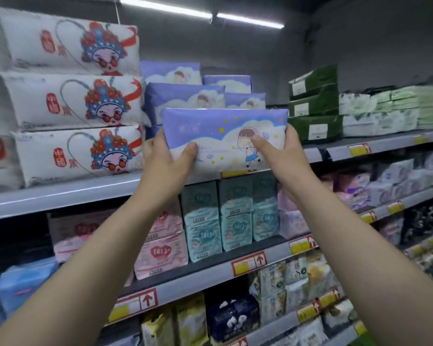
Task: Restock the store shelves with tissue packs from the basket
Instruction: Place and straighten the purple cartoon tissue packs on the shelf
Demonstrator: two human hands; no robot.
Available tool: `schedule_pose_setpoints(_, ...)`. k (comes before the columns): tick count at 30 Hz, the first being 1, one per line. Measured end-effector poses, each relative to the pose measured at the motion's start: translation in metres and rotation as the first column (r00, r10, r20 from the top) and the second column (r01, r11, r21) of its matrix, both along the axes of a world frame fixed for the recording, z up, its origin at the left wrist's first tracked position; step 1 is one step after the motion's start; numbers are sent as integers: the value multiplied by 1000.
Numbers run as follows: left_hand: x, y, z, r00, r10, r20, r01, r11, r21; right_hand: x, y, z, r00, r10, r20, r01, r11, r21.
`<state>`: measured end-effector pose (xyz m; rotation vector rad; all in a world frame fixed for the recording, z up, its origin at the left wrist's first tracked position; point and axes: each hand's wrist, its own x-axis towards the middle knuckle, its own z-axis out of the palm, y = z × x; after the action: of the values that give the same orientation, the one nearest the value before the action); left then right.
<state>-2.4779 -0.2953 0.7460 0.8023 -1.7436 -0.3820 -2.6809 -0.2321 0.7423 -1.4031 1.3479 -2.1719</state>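
Observation:
A purple-and-white tissue pack (223, 136) with a cartoon girl is held up in front of the top shelf (85, 188). My left hand (165, 161) grips its lower left end, thumb on the front. My right hand (280, 151) grips its right end, thumb on the cartoon figure. Behind the pack, several matching purple packs (185, 98) are stacked on the same shelf. The basket is not in view.
White packs with an opera-doll print (73, 101) are stacked to the left, dark green packs (315, 106) to the right. Lower shelves hold pink packs (160, 253), teal packs (225, 216) and other tissue goods. Yellow price tags (248, 264) line the shelf edges.

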Motion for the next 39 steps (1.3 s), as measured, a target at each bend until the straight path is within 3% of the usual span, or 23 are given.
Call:
schedule_pose_setpoints(11, -19, -67, 83, 986, -25, -166, 1, 990, -141, -15, -95, 91, 990, -17, -142, 7, 998, -67)
schedule_pose_setpoints(17, -26, -109, 140, 992, -52, -116, 24, 973, -228, -32, -147, 139, 993, -29, -118, 13, 991, -133)
schedule_pose_setpoints(21, -38, -134, 164, 984, 163, -70, -176, 931, -319, -34, -181, 166, 993, -21, -115, 2, 986, -167)
schedule_pose_setpoints(26, -54, -164, 168, 981, 170, -94, -185, 964, -189, -37, -220, 186, 991, -37, -129, 18, 988, -151)
schedule_pose_setpoints(39, -67, -192, 152, 884, 464, 55, -446, 873, -199, -25, -270, 165, 974, -99, -202, 81, 992, -94)
